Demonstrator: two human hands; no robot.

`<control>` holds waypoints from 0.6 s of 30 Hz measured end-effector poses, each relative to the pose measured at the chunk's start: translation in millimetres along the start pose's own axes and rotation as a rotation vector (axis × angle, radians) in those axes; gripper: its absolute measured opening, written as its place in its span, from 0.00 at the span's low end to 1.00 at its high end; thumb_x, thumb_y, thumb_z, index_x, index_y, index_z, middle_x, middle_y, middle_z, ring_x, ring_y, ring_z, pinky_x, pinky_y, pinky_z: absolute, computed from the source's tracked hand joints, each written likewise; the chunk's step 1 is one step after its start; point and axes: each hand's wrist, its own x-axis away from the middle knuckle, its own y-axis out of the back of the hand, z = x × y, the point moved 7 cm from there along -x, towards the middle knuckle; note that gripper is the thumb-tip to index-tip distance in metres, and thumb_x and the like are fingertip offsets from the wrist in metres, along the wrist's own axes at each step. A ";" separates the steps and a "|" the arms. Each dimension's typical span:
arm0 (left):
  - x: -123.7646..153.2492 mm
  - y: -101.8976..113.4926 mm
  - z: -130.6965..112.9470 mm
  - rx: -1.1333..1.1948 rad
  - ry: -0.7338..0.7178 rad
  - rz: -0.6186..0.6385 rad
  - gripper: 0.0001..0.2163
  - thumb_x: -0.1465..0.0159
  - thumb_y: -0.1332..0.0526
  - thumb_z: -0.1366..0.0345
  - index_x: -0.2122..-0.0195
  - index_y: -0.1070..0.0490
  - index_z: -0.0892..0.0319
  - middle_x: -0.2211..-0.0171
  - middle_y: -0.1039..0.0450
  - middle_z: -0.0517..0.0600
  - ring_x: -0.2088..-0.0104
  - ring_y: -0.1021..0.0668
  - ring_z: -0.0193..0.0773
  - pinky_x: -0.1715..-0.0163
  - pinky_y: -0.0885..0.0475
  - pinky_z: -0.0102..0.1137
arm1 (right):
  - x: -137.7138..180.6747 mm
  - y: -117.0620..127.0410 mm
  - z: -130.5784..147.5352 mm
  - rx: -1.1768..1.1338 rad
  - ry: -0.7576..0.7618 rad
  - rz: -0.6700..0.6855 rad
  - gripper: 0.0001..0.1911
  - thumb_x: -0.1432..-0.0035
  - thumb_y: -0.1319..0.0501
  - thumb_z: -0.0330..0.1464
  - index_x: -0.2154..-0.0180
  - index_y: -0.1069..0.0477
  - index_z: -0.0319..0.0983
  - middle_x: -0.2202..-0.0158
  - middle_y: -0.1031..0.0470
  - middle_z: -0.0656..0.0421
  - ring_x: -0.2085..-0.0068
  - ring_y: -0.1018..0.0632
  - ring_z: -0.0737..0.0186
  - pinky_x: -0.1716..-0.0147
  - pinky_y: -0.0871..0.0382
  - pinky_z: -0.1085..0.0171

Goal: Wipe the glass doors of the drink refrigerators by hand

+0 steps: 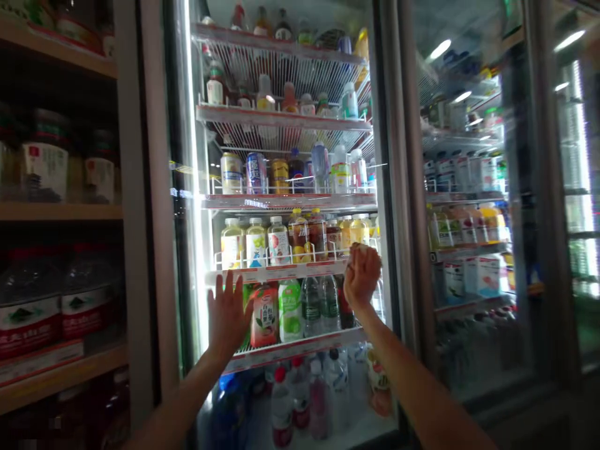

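Observation:
My left hand (229,315) is raised with its fingers spread, in front of the left part of a lit glass-door drinks fridge (392,206). I cannot tell whether its palm touches the glass. Further right, my right hand (362,278) is closed at the height of the fridge's middle shelves. A crumpled cloth (364,248) shows in small part above its fingers; the rest is hidden in the fist. Between the hands, behind the glass, stand a red-labelled bottle (264,317), a green-and-white bottle (290,310) and clear bottles (320,306).
More fridge shelves hold cans (255,173), juice bottles (232,240) and, at the bottom, water bottles (281,403). On the left stands a wooden shelf (60,211) with jars and large bottles. Another glass-door fridge (469,250) is on the right, with reflections on its glass.

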 end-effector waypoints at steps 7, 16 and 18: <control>10.1 -5.4 -15.5 -0.025 0.013 -0.014 0.29 0.35 0.51 0.62 0.35 0.60 0.61 0.37 0.51 0.60 0.35 0.57 0.49 0.40 0.51 0.53 | 21.2 -11.2 43.6 -0.141 0.470 0.324 0.27 0.43 0.49 0.30 0.41 0.43 0.45 0.37 0.47 0.56 0.35 0.52 0.53 0.40 0.49 0.47; 9.3 -5.2 -12.4 -0.059 0.078 0.119 0.24 0.35 0.53 0.60 0.40 0.45 0.66 0.38 0.49 0.60 0.35 0.55 0.50 0.40 0.49 0.51 | 21.7 -11.0 43.8 -0.116 0.359 0.329 0.26 0.43 0.49 0.29 0.42 0.41 0.43 0.36 0.47 0.53 0.35 0.52 0.52 0.41 0.49 0.46; 8.9 -4.3 -12.8 -0.066 0.089 0.156 0.24 0.35 0.53 0.59 0.40 0.45 0.66 0.37 0.50 0.59 0.35 0.54 0.50 0.40 0.48 0.50 | 30.2 -12.2 53.6 -0.142 0.441 0.413 0.26 0.44 0.48 0.28 0.43 0.40 0.45 0.37 0.45 0.56 0.35 0.50 0.54 0.40 0.50 0.47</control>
